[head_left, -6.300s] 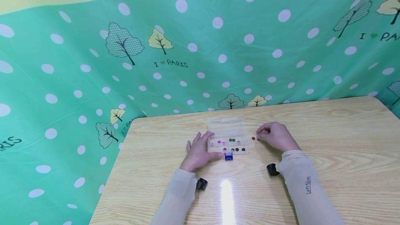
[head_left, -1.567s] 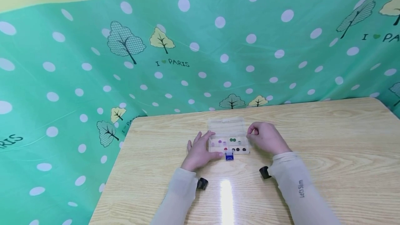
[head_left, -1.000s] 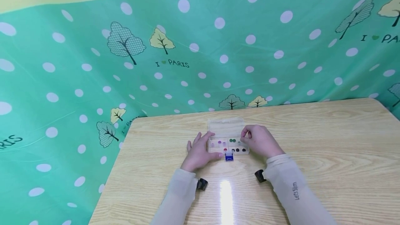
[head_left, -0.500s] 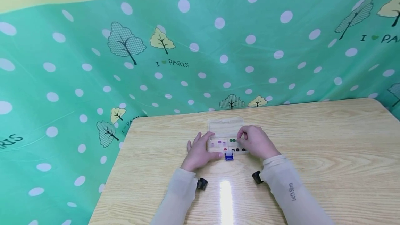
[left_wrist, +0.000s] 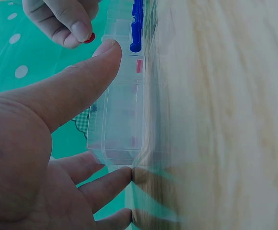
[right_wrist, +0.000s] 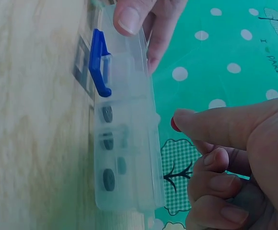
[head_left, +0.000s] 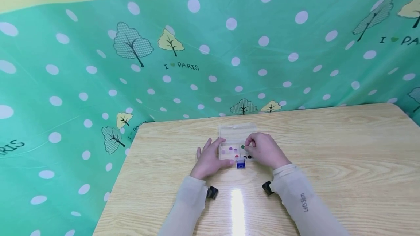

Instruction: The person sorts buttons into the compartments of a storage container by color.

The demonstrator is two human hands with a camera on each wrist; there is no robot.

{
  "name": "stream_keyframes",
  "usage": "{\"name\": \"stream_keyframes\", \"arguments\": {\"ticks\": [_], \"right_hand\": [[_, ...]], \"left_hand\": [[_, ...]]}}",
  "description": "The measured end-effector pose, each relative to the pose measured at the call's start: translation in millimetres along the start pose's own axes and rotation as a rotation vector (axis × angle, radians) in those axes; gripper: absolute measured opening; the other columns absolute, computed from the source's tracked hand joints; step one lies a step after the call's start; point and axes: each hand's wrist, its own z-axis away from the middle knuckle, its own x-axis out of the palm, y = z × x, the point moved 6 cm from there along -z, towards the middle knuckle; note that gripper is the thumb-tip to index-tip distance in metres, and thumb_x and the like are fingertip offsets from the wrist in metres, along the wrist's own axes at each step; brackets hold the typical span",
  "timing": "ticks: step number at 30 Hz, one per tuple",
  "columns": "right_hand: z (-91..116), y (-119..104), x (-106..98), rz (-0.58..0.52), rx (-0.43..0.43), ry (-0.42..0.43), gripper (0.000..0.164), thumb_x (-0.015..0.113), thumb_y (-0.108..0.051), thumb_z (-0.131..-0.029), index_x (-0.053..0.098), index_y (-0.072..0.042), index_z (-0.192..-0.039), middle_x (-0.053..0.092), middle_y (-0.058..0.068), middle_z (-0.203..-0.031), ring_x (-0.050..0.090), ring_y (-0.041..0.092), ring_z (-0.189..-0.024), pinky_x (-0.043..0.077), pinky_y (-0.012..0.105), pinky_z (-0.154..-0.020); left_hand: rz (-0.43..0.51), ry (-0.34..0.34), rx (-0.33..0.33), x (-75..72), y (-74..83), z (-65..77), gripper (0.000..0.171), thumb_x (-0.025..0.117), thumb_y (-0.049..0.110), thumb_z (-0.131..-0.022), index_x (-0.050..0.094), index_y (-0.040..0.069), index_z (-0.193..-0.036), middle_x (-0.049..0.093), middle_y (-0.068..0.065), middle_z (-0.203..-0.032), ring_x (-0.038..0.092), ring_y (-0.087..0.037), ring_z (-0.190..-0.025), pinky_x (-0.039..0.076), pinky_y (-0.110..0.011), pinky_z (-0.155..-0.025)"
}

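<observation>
A clear plastic compartment box (head_left: 237,131) stands with its lid raised at the back and a blue latch (head_left: 241,164) on its front. My left hand (head_left: 210,160) spans the box's left end, thumb at the front and index finger at the back. My right hand (head_left: 265,150) is above the box's right half, pinching a small red disc (right_wrist: 175,123) between thumb and index finger. Inside lie purple discs (head_left: 230,149), a green disc (head_left: 242,147), a red disc (head_left: 236,156) and dark discs (right_wrist: 109,179) in separate compartments. My right hand hides part of the right-hand compartments.
The box rests on a light wood-grain table (head_left: 164,163), whose back edge meets a green dotted curtain (head_left: 183,94). A black wrist camera (head_left: 212,192) sits at the left cuff, and another black camera (head_left: 267,188) at the right cuff.
From the table right of the box, where red discs lay, my right hand has moved left over the compartments. It now covers one of the green discs. My left hand has stayed at the box.
</observation>
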Motion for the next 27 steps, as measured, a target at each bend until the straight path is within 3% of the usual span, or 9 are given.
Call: {"name": "stream_keyframes", "arguments": {"ticks": [27], "right_hand": [[0,-17,24,0.004,-0.07,0.003,0.007,0.074,-0.01,-0.09,0.07,-0.012,-0.085,0.053,0.0,-0.074,0.048,0.014,-0.065,0.042,0.03,-0.059]], "left_hand": [[0.01,0.001,0.009,-1.3,1.5,1.0,0.08,0.087,0.039,-0.077,0.05,0.024,-0.146,0.04,-0.001,-0.158,0.014,-0.03,-0.153,-0.007,-0.062,-0.118]]}}
